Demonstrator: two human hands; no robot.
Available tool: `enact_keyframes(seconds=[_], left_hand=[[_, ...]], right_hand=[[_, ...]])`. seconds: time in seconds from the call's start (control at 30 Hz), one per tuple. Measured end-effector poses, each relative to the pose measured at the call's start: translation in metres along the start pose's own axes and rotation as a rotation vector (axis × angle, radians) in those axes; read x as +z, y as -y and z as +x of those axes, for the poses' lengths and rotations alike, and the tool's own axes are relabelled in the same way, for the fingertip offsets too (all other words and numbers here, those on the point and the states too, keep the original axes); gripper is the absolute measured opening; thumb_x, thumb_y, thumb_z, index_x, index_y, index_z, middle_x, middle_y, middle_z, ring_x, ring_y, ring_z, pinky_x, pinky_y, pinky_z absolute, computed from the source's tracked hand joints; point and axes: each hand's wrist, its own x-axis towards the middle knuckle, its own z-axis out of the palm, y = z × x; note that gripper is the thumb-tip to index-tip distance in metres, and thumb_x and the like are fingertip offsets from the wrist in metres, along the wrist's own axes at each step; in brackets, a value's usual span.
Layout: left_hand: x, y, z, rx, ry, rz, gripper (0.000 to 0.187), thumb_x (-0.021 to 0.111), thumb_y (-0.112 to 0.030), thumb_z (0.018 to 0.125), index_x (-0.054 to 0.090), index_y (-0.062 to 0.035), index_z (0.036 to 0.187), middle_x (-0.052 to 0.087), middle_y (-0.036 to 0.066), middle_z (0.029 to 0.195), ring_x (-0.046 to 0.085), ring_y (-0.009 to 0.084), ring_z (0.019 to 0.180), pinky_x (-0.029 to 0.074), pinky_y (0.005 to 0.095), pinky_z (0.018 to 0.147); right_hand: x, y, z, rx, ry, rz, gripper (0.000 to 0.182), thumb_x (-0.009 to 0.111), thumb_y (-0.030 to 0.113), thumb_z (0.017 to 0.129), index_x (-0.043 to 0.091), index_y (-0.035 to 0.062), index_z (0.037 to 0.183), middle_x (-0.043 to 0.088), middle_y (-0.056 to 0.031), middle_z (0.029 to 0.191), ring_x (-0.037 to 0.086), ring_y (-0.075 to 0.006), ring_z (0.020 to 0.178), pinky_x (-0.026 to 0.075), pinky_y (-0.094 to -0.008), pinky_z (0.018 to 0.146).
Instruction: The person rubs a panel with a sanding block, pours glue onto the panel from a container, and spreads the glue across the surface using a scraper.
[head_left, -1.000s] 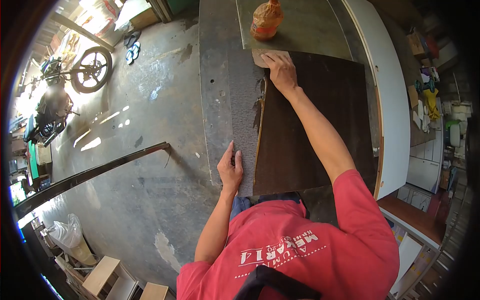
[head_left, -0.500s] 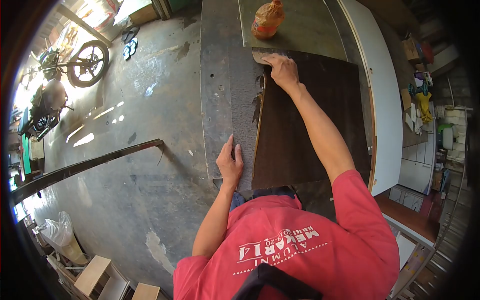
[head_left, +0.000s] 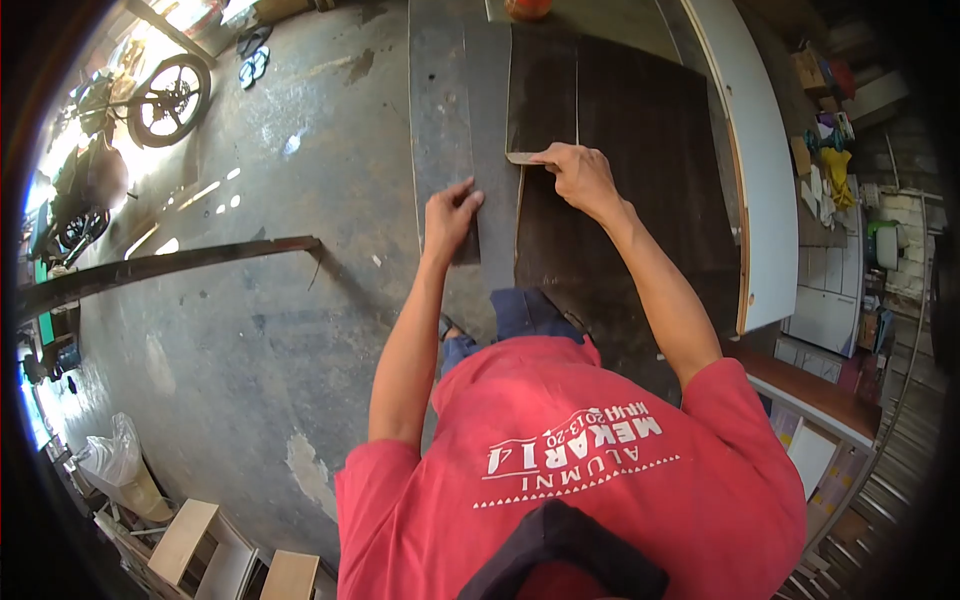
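My right hand [head_left: 583, 178] is closed on a thin, flat spreader [head_left: 522, 158]. The spreader's free end lies at the left edge of a dark brown sheet [head_left: 640, 215], where it borders a long grey strip [head_left: 491, 130]. My left hand [head_left: 450, 218] is open, thumb and index finger apart, beside the strip's left side, over a grey panel [head_left: 437, 120]. A thin pale line runs away from my right hand across the brown sheet. At the top edge, only the lower part of a brown-orange bottle [head_left: 528, 8] shows.
A white-faced board [head_left: 758, 190] stands along the right of the work surface. To the left, a dark bar [head_left: 200, 260] extends over the floor, with a motorcycle [head_left: 110, 150] beyond. Wooden shelf pieces [head_left: 185, 540] and a bagged bin [head_left: 125, 465] are at lower left.
My right hand has drawn the spreader toward me along the brown sheet's left edge. My left hand sits higher in the view. The view has shifted, leaving the bottle mostly out of frame.
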Motion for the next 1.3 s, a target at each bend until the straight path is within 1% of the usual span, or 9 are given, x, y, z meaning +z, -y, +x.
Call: enact_keyframes(seconds=[0.23, 0.47, 0.6, 0.67, 0.9, 1.1, 1.13, 1.2, 1.3], left_hand=[[0.003, 0.016, 0.012, -0.013, 0.018, -0.051, 0.045, 0.078, -0.022, 0.087, 0.071, 0.0009, 0.125, 0.078, 0.016, 0.094, 0.072, 0.0176, 0.082, 0.055, 0.0326, 0.079], [0.005, 0.012, 0.011, 0.032, -0.021, -0.057, 0.044, 0.078, -0.022, 0.087, 0.072, -0.0012, 0.125, 0.077, 0.014, 0.09, 0.071, 0.0185, 0.078, 0.055, 0.0336, 0.076], [0.005, 0.004, 0.003, 0.041, -0.043, -0.018, 0.044, 0.078, -0.021, 0.086, 0.072, -0.0011, 0.125, 0.076, 0.016, 0.09, 0.071, 0.0203, 0.078, 0.055, 0.0342, 0.077], [0.005, 0.002, 0.0, 0.095, -0.068, 0.015, 0.043, 0.077, -0.02, 0.086, 0.071, -0.0007, 0.124, 0.075, 0.017, 0.09, 0.071, 0.0209, 0.079, 0.055, 0.0347, 0.077], [0.002, -0.014, -0.009, 0.024, -0.053, 0.043, 0.045, 0.076, -0.018, 0.091, 0.068, 0.0008, 0.13, 0.076, 0.013, 0.094, 0.068, 0.0149, 0.085, 0.055, 0.0316, 0.08], [0.003, -0.033, -0.015, -0.058, -0.081, 0.038, 0.043, 0.075, -0.016, 0.09, 0.069, -0.0021, 0.13, 0.075, 0.011, 0.088, 0.068, 0.0139, 0.08, 0.054, 0.0314, 0.078], [0.004, -0.034, -0.015, -0.067, -0.079, 0.043, 0.043, 0.075, -0.016, 0.09, 0.069, -0.0021, 0.13, 0.075, 0.011, 0.088, 0.068, 0.0139, 0.08, 0.054, 0.0314, 0.078], [0.004, -0.032, -0.015, -0.066, -0.092, 0.016, 0.043, 0.075, -0.015, 0.091, 0.069, -0.002, 0.131, 0.076, 0.012, 0.09, 0.068, 0.0138, 0.081, 0.055, 0.0306, 0.078], [0.005, -0.04, -0.018, -0.112, -0.089, -0.007, 0.043, 0.076, -0.015, 0.091, 0.069, -0.0023, 0.131, 0.074, 0.011, 0.092, 0.067, 0.0136, 0.084, 0.054, 0.0303, 0.08]], right_hand=[[0.012, 0.066, -0.114, -0.035, 0.013, 0.008, 0.024, 0.061, 0.006, 0.086, 0.079, 0.0128, 0.1, 0.074, -0.0117, 0.093, 0.07, -0.0368, 0.086, 0.055, -0.0478, 0.075], [-0.021, 0.111, -0.161, 0.033, 0.304, 0.175, 0.028, 0.063, 0.006, 0.084, 0.079, 0.013, 0.106, 0.076, -0.0133, 0.098, 0.07, -0.0393, 0.091, 0.055, -0.0472, 0.08], [-0.087, 0.12, -0.113, 0.151, 0.115, 0.497, 0.026, 0.061, 0.005, 0.091, 0.072, -0.0012, 0.113, 0.073, -0.0238, 0.104, 0.072, -0.0401, 0.099, 0.056, -0.0412, 0.085], [-0.108, 0.107, -0.072, 0.139, 0.039, 0.325, 0.026, 0.061, 0.006, 0.094, 0.07, -0.0038, 0.116, 0.072, -0.0275, 0.105, 0.072, -0.0396, 0.103, 0.055, -0.0382, 0.087], [-0.057, 0.011, 0.104, -0.05, -0.239, 0.015, 0.028, 0.057, 0.009, 0.094, 0.075, 0.0093, 0.115, 0.075, -0.0111, 0.111, 0.07, -0.0374, 0.1, 0.056, -0.0461, 0.083], [0.026, -0.056, 0.193, -0.409, -0.541, -0.263, 0.021, 0.054, 0.009, 0.092, 0.073, 0.0062, 0.1, 0.074, -0.0129, 0.1, 0.071, -0.0325, 0.094, 0.056, -0.0473, 0.083], [0.048, -0.059, 0.192, -0.347, -0.353, -0.386, 0.019, 0.053, 0.009, 0.091, 0.071, 0.0062, 0.097, 0.073, -0.0132, 0.095, 0.071, -0.0314, 0.093, 0.056, -0.0465, 0.081], [0.079, -0.031, 0.164, -0.364, -0.445, -0.275, 0.021, 0.053, 0.007, 0.09, 0.071, 0.0076, 0.101, 0.073, -0.0128, 0.096, 0.071, -0.032, 0.093, 0.056, -0.045, 0.081], [0.034, 0.008, 0.142, -0.284, -0.327, -0.135, 0.023, 0.052, 0.006, 0.09, 0.071, 0.0062, 0.103, 0.074, -0.0139, 0.098, 0.071, -0.0341, 0.093, 0.057, -0.046, 0.082]])
